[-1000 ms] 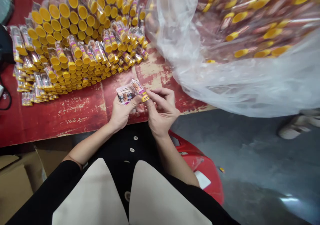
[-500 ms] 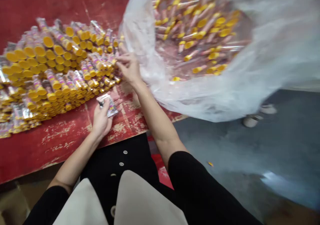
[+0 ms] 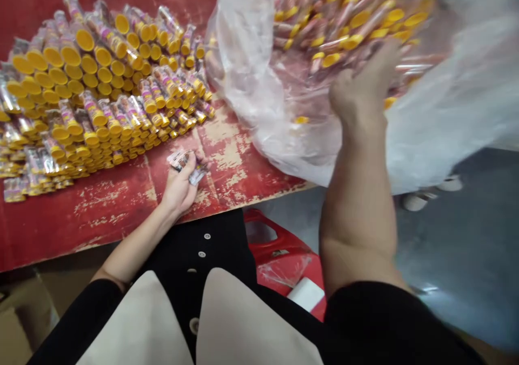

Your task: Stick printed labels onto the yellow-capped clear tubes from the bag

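Observation:
My left hand is closed around a small stack of printed labels, its thumb pressed on top, just above the red tabletop. My right hand reaches into a large clear plastic bag, over a heap of clear tubes with yellow caps. Its fingers are smeared by motion and partly hidden, so I cannot tell whether they hold a tube. To the left lies a stacked pile of labelled tubes with yellow ends, most of their yellow caps facing me.
The worn red table has its front edge close to my body. Below it stands a red plastic stool with a white object on it. Cardboard is at the lower left, and a caster wheel is on the floor.
My right hand has moved from the right end of the tube pile over into the plastic bag. My left hand still holds the labels in about the same place.

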The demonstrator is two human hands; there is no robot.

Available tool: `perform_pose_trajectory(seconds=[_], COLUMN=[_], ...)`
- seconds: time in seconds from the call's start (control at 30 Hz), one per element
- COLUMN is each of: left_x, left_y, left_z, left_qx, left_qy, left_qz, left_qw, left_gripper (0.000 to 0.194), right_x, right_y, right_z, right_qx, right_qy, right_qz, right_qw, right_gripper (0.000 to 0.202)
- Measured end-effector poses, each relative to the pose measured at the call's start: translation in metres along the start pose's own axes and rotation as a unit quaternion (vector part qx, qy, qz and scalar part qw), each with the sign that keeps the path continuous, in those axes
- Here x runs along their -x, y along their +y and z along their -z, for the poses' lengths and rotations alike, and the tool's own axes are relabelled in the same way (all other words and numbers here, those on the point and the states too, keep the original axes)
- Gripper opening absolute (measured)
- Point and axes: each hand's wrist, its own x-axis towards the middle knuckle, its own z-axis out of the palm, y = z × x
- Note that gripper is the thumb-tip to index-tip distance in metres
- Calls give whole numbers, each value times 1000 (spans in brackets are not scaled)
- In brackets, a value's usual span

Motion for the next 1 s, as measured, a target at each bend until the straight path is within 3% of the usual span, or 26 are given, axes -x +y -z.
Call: perform_pose_trajectory(seconds=[0.07,0.17,0.27,0.37,0.63,0.8,0.9,1.0], left_x=[0,6,16,25,27,32,34,35], left_y=[0,-2,-7,-12,-15,-10,-5,-3], left_z=[-3,-3,2,11,22,19,16,15], left_qx=[18,30,39,54,58,41,46,49], left_qy=[24,55,62,72,117,117,129,135], left_qz=[10,14,-19,-67,-158,-145,-120,-79], left_qw=[999,998,997,994,979,982,983,987], left_gripper=[7,12,8,11,39,42,40,33], right_x=[56,141,190,202,215,217,223,235], right_y=[-39,-94,-120,-127,-137,-127,-128,-138], right_z=[-24,-68,-102,-111,-112,-105,-89,-71], right_qx=[27,-31,-142,-191,-238,-267,-273,-190], right_qy=[-6,-130,-122,-94,-78,-94,-115,-121], right_qz=[-41,-74,-158,-207,-253,-250,-210,-117], right_qw=[999,988,970,955,935,926,932,967], right_gripper=[16,31,30,28,36,41,42,44])
